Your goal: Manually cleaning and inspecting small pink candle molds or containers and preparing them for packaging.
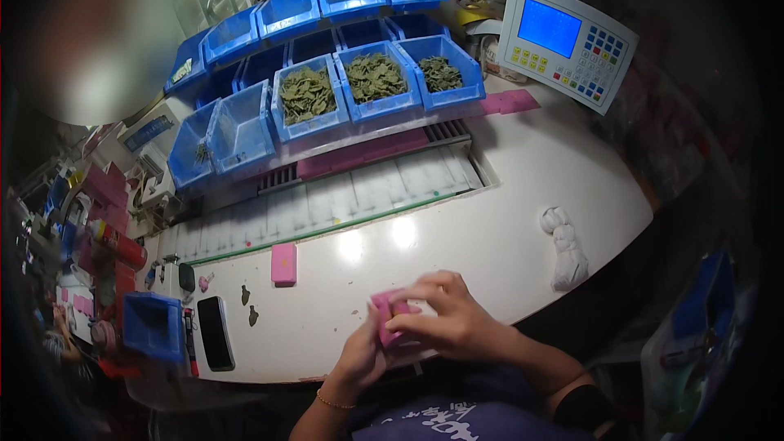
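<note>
My left hand (362, 346) grips a small pink block or stack of pink pieces (384, 318) near the table's front edge. My right hand (444, 315) is bent over the same pink item, its fingertips touching it; motion blurs this hand, and whether it pinches anything is unclear. A second pink block (283, 263) stands on the white table (490, 239), left of my hands. Two small dark green flat pieces (253, 316) lie farther left. Behind, blue plastic bins hold heaps of green flat pieces (375, 76); one front bin (242, 135) holds very little.
A black smartphone (215, 334), a red marker (190, 343) and a blue bin (153, 326) are at the left. A white cloth bundle (565, 248) lies at the right. A control panel (566, 43) with a lit blue screen stands back right. A green-edged strip (331, 229) crosses the table.
</note>
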A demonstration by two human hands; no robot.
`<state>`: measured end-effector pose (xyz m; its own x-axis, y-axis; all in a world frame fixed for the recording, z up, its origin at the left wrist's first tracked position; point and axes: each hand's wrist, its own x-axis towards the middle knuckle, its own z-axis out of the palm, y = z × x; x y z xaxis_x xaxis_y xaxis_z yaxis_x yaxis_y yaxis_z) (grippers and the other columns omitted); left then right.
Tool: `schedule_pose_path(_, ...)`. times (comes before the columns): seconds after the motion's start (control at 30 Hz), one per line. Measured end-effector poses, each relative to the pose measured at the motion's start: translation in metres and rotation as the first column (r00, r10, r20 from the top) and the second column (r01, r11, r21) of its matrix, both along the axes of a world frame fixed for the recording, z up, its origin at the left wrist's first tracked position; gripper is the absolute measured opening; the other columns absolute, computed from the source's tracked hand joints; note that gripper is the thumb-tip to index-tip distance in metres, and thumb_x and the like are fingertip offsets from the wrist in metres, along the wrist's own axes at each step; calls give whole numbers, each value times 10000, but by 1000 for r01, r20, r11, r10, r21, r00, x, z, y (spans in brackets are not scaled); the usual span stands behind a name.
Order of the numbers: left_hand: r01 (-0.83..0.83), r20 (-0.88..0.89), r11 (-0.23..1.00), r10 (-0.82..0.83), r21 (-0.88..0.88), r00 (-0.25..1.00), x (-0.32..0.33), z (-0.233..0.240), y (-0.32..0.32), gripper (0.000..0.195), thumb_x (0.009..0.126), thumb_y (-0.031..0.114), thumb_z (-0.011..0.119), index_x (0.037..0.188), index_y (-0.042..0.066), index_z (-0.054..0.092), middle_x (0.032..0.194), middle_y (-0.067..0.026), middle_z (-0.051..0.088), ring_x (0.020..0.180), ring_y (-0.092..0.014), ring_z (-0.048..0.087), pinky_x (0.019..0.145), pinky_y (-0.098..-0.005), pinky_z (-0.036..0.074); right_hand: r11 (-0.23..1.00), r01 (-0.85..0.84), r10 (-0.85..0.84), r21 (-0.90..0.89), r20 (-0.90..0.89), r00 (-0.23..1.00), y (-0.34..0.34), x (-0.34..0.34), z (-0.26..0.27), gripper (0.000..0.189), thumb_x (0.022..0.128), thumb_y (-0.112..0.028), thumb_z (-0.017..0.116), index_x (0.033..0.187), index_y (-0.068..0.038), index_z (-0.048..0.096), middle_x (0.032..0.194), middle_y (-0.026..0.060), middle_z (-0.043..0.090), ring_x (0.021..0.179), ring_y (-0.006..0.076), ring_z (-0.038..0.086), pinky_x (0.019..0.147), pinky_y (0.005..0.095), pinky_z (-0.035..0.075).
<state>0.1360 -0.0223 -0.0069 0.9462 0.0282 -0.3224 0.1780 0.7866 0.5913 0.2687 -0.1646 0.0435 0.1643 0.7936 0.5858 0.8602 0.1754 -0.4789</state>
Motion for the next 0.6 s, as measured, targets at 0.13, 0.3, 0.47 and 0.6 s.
schedule_pose_path(0.13,-220,-53,917,215,-332,975,18,-6,7,687,1038,585,290,1155,-39,552,845,-123,623,727,-231,643,659,-358,558,992,-90,65,93,245,967,-12,-45,-38,293,851,-181,682,1110,-46,688,1076,72,644,996,245,611,931,394,503)
schedule_pose_path(0.3,-323,-66,941,330,99,942,14,-4,-1,709,1041,574,311,1072,-78,585,739,-107,595,623,-169,591,578,-314,512,993,-97,109,66,-224,968,-18,-29,-53,335,874,-260,725,1133,-49,691,996,79,676,883,250,633,815,377,528)
schedule_pose_path(0.47,-377,-3,741,455,555,891,20,4,-14,662,1067,481,329,886,-56,670,730,-111,656,586,-140,598,535,-282,493,973,231,-229,11,-86,970,12,-2,-10,325,813,-194,766,1117,-105,696,1202,74,625,1074,331,539,911,425,466)
schedule_pose_path(0.6,-377,90,545,479,749,873,11,4,-17,600,1078,397,361,853,-55,686,660,-82,650,573,-127,609,529,-285,499,998,38,-37,48,-21,999,13,2,-25,289,740,-189,797,1019,-148,730,1226,62,624,1111,323,510,943,419,443)
